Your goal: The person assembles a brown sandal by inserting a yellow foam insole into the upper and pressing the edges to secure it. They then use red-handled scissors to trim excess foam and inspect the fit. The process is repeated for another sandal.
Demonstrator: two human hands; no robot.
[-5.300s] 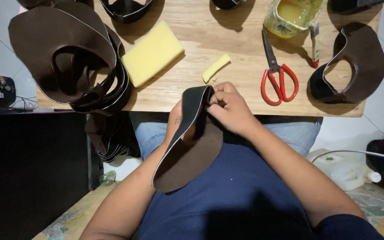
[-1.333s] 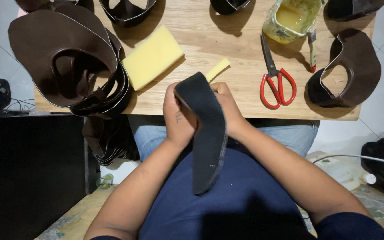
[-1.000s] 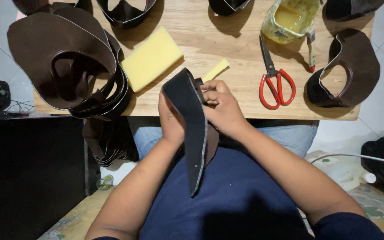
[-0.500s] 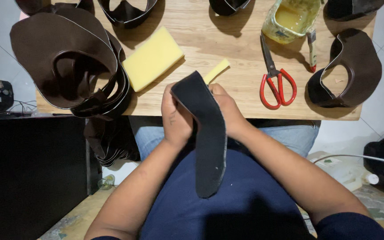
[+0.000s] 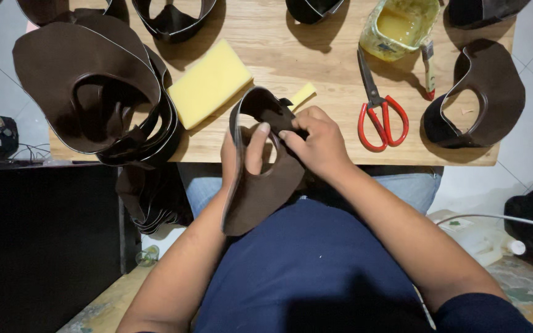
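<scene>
At the frame's centre, over the wooden table's (image 5: 316, 74) near edge, the left hand (image 5: 242, 151) and right hand (image 5: 316, 139) both pinch 1 dark brown leather piece (image 5: 260, 191); pressing evenly along its folded rim should keep it smooth.

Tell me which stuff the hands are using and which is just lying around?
In use: brown leather piece, held by the left hand and right hand.

Lying about: red scissors, yellow sponge, glue tub, brush, leather stack.
</scene>
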